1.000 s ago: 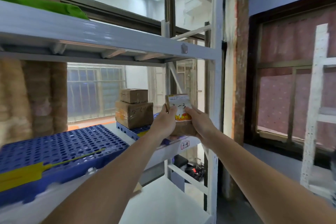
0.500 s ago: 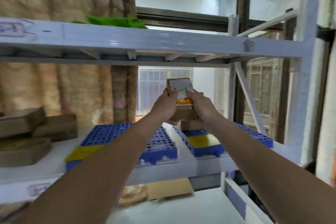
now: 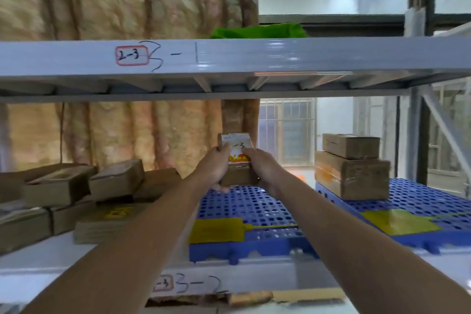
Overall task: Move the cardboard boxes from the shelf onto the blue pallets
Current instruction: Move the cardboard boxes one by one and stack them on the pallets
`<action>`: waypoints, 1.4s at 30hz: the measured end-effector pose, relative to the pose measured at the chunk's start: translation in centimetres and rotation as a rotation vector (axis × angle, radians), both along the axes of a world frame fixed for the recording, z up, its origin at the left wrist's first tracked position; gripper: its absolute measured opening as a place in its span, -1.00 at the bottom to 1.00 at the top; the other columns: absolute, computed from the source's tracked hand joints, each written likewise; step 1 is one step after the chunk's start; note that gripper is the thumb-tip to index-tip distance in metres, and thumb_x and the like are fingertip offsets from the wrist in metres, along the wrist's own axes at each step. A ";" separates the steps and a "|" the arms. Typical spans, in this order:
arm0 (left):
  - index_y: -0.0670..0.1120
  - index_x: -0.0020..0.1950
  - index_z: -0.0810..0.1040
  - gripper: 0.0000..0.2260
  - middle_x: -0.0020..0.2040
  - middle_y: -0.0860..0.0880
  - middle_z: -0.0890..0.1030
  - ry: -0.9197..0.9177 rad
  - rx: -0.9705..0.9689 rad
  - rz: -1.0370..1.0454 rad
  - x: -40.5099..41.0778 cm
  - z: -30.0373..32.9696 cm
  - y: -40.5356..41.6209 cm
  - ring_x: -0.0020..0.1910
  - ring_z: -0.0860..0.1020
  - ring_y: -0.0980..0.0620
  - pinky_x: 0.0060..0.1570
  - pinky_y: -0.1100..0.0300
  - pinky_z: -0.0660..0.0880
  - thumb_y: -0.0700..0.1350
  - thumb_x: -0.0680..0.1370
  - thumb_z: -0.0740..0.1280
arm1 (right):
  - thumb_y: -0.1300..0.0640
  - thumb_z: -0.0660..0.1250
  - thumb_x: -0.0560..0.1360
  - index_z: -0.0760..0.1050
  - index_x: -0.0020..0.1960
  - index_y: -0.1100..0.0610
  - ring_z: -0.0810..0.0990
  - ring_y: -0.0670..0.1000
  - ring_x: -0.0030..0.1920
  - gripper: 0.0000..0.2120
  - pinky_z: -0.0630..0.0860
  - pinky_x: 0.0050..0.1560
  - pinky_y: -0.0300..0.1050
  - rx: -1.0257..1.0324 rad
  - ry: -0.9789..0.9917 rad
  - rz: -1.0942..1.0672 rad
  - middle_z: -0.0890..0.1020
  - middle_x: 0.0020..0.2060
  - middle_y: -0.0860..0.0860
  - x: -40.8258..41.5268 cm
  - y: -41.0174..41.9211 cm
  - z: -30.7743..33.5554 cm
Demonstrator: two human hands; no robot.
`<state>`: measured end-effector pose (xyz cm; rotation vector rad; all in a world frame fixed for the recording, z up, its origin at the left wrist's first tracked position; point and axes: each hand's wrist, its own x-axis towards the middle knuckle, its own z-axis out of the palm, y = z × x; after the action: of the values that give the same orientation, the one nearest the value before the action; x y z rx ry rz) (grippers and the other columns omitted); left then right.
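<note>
A small cardboard box [image 3: 238,174] with a white and orange label marked "-3" is held upright between both hands over the far end of the middle blue pallet [image 3: 244,214]. My left hand [image 3: 216,166] grips its left side and my right hand [image 3: 260,167] grips its right side. Whether the box touches the pallet is hidden by my hands. Two stacked cardboard boxes [image 3: 351,166] stand on the right blue pallet [image 3: 413,214]. Several flat cardboard boxes [image 3: 84,199] lie piled on the white shelf [image 3: 46,257] at the left.
The grey beam of the upper shelf [image 3: 254,56] runs across just above, marked "3-1", with a green cloth [image 3: 257,30] on top. Yellow patches [image 3: 216,231] sit on both pallets' near ends. A white diagonal brace [image 3: 443,125] stands at the right. Curtain and windows lie behind.
The view has swung left along the shelf, bringing the pile of boxes at the left into sight. Both hands still hold the labelled box, which is now lower, over the middle pallet.
</note>
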<state>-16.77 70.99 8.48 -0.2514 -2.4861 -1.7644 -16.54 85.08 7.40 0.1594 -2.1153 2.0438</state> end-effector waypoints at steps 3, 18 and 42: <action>-0.11 0.37 0.38 -0.48 0.09 -0.22 0.64 -0.020 0.019 0.079 -2.0 -0.7 -2.6 -0.17 0.72 -0.15 -0.45 0.12 0.60 0.26 0.60 0.18 | -0.08 0.26 0.57 0.59 0.18 0.08 0.71 0.17 0.00 -0.69 0.65 0.09 0.15 0.045 -0.064 -0.009 0.71 -0.01 0.15 -1.8 -2.8 -0.5; -0.04 -0.30 0.21 -0.59 -0.37 -0.04 0.17 -0.081 -0.178 0.113 -5.6 -4.4 -4.8 -0.43 0.15 -0.02 -0.25 0.03 0.14 0.04 0.71 0.17 | -0.06 0.28 0.63 0.52 0.22 0.20 0.60 0.09 0.04 -0.66 0.48 -0.06 -0.03 0.640 -0.033 -0.145 0.65 0.11 0.13 -6.3 -4.3 -2.6; -0.06 0.37 0.53 -0.56 0.30 -0.11 0.59 0.263 -0.782 0.255 3.1 -1.6 -10.6 0.16 0.58 -0.11 0.06 0.04 0.51 0.17 0.70 0.06 | -0.14 0.00 0.71 0.23 0.59 0.15 0.27 0.25 0.50 -0.45 0.24 0.42 0.17 1.292 0.333 0.008 0.32 0.52 0.20 0.7 -7.0 1.2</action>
<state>-13.67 60.34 6.84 -0.1787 -2.7132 -0.5645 -15.81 78.05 8.61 0.6031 -2.7534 0.3052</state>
